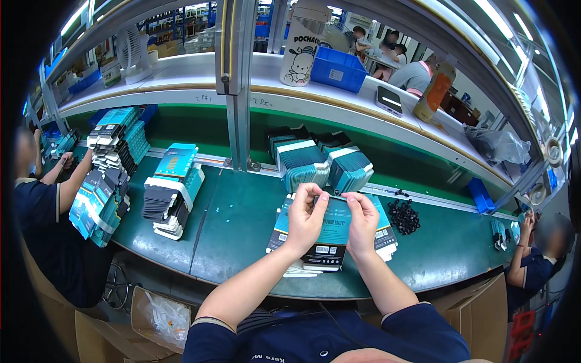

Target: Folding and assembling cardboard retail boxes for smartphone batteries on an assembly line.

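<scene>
A teal-and-black cardboard packaging box [330,251] is between my two hands, over the bench. My left hand [307,218] pinches its upper left corner, thumb against the near face. My right hand [363,222] grips the upper right edge the same way. Beneath lie more flat boxes [385,237], showing on both sides of the held one. Just right of them is a heap of small black plastic pieces [404,216]. Behind my hands stand banded bundles of teal boxes [302,164]. My fingers partly hide the held box's top edge.
On the green bench [236,242], banded box stacks [171,190] stand to the left. A shelf [266,75] above carries a blue bin [339,68], a tumbler [299,57], a phone [389,100] and a bottle [434,91]. Co-workers sit at both sides. Cardboard cartons [115,339] stand below.
</scene>
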